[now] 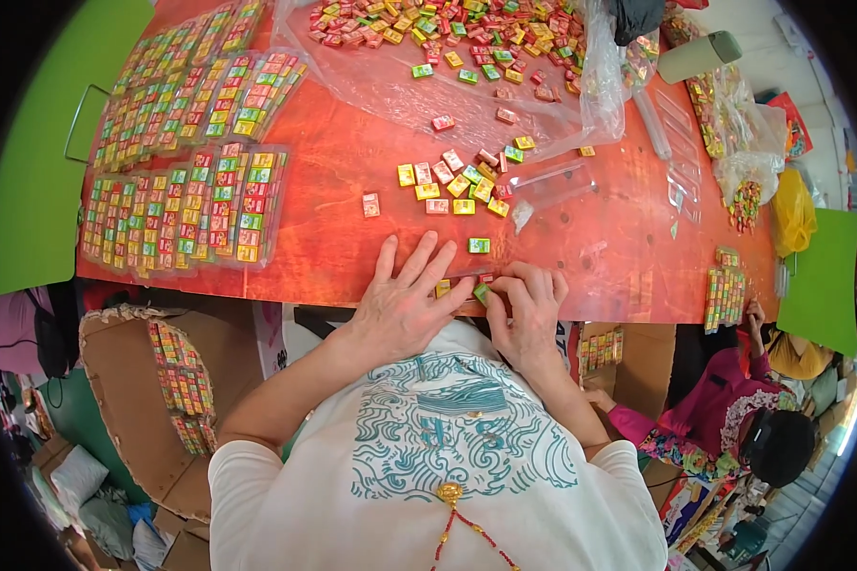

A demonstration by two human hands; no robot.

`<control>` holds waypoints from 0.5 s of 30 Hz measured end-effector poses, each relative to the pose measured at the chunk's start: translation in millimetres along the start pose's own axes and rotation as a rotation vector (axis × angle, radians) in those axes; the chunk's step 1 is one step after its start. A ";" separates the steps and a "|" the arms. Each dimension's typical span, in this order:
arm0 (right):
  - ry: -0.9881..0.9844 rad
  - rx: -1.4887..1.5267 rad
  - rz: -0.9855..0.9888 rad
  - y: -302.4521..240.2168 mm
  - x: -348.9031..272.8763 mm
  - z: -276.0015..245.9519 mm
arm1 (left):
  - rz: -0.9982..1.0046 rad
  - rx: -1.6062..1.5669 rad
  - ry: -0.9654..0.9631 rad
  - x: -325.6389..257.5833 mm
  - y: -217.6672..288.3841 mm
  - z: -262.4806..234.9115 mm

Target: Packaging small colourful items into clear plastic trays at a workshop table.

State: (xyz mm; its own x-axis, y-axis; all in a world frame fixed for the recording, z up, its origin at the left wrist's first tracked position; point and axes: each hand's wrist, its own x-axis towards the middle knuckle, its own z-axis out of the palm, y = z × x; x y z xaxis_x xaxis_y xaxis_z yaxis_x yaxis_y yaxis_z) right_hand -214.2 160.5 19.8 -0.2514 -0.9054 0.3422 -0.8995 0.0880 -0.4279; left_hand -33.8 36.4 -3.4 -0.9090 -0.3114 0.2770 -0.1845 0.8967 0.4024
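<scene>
At the near edge of the red table, my left hand lies with its fingers spread, its thumb beside a small yellow box. My right hand is closed, thumb and fingertips pinching a small green box. A small red box shows just past those fingertips. Whether a clear tray lies under the hands, I cannot tell. Slightly farther off is a single green box, and beyond it a loose cluster of small yellow, red and green boxes. One red-and-white box lies apart to the left.
Filled clear trays of small boxes stand in rows at left. A big heap of boxes lies on plastic sheeting at the far side. Empty clear trays are at right. Cardboard cartons flank me; another person sits at right.
</scene>
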 end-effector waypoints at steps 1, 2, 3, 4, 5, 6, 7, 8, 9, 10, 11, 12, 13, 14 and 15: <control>0.001 -0.003 0.003 -0.2 -0.6 0.4 | -0.001 -0.020 0.011 -0.7 -0.7 1.2; 0.014 -0.007 0.014 -0.8 -0.6 1.3 | 0.002 -0.023 0.010 -1.6 -1.3 2.2; 0.028 -0.009 0.023 -1.5 -0.3 2.9 | 0.002 -0.032 0.016 -2.7 -2.0 2.9; 0.029 -0.010 0.025 -1.8 -0.3 5.2 | 0.001 -0.041 0.021 -3.4 -2.4 3.2; 0.044 -0.031 0.029 -1.9 -0.4 8.2 | 0.002 -0.042 0.021 -3.3 -2.6 3.1; 0.059 -0.054 0.033 -1.9 -0.3 11.0 | 0.006 -0.036 0.024 -2.6 -2.5 3.2; 0.059 -0.055 0.032 -2.9 0.4 14.6 | 0.010 -0.031 0.027 -2.2 -2.4 3.3; 0.069 -0.063 0.041 -4.3 1.3 18.5 | 0.010 -0.031 0.029 -2.3 -2.2 3.6; 0.077 -0.071 0.050 -4.8 1.9 21.3 | 0.010 -0.034 0.036 -2.8 -2.4 3.8; 0.077 -0.071 0.048 -4.2 1.9 22.7 | 0.010 -0.036 0.043 -3.1 -2.5 3.9; 0.073 -0.085 0.051 -3.7 1.9 23.9 | 0.009 -0.036 0.044 -2.7 -2.3 3.7; 0.069 -0.098 0.054 -3.9 1.7 24.4 | 0.010 -0.039 0.052 -2.1 -1.5 3.1; 0.068 -0.099 0.053 -5.0 1.6 24.4 | 0.011 -0.042 0.059 -2.0 -1.1 2.5; 0.071 -0.118 0.036 -6.7 1.4 24.4 | 0.011 -0.043 0.061 -2.7 -1.1 1.8; 0.075 -0.138 0.020 -7.6 1.4 24.1 | 0.010 -0.043 0.061 -2.7 -1.2 1.2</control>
State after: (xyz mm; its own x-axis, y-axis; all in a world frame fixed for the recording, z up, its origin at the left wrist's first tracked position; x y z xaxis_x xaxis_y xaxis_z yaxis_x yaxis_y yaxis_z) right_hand -199.1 148.5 3.4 -0.2914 -0.8698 0.3982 -0.9332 0.1670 -0.3182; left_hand -31.6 36.5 -5.6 -0.8861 -0.3221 0.3333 -0.1579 0.8858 0.4364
